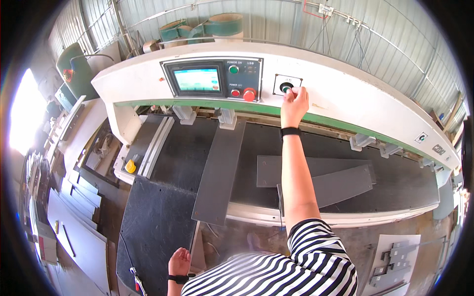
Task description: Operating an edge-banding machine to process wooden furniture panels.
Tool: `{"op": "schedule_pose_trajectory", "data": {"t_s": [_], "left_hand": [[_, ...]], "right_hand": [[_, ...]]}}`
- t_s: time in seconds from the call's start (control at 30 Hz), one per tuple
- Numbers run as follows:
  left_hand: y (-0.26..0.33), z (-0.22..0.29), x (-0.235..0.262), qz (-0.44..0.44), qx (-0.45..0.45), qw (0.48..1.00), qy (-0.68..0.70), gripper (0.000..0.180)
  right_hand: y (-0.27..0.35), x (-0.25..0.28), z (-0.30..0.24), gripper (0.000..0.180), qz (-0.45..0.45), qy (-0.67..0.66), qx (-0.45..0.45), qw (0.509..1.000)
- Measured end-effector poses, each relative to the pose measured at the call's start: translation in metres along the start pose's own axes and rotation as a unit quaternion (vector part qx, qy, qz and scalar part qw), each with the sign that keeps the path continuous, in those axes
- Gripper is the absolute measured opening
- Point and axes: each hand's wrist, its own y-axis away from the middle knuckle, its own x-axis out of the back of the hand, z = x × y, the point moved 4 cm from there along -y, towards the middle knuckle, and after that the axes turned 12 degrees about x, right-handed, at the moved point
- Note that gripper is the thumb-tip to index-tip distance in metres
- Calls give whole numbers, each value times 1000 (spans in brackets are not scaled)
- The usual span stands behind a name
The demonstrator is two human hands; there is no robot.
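Note:
My right arm reaches forward to the white front of a large machine (340,89). My right hand (295,101) has its fingers closed on a round black-and-green control knob (285,87), which they partly cover. Low in the view, my left hand (179,261) hangs beside the black side table (155,222). Its fingers are loosely curled and nothing shows in them. A long dark grey panel (219,172) lies on the machine bed, its near end over the side table's edge. Right of it, two more grey panels (340,187) overlap, partly behind my right forearm.
Left of the knob are a lit screen (197,80) and a red emergency button (249,94). Grey clamps (363,141) line the machine's underside. An air gun (137,281) lies on the side table. Grey sheets (81,232) are stacked at left; metal parts (395,264) sit lower right.

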Motion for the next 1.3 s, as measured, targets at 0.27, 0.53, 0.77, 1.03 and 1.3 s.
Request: {"op": "schedule_pose_trajectory", "data": {"t_s": [0.27,0.53,0.77,1.03,1.3], "left_hand": [[19,6,-7,-14,-19,994,-103,10],[17,2,29,-50,88,990,-96,11],[6,18,46,0,84,989,-122,11],[9,6,8,-20,57,987,-146,10],[18,42,44,102,-177,931,-302,9]], "right_hand": [[25,20,-7,17,-18,-11,-37,999],[271,154,-35,26,-247,-202,-379,869],[345,301,104,39,-103,-79,-628,767],[353,235,91,31,0,-193,-670,717],[308,156,113,15,-23,-235,-680,694]]}}
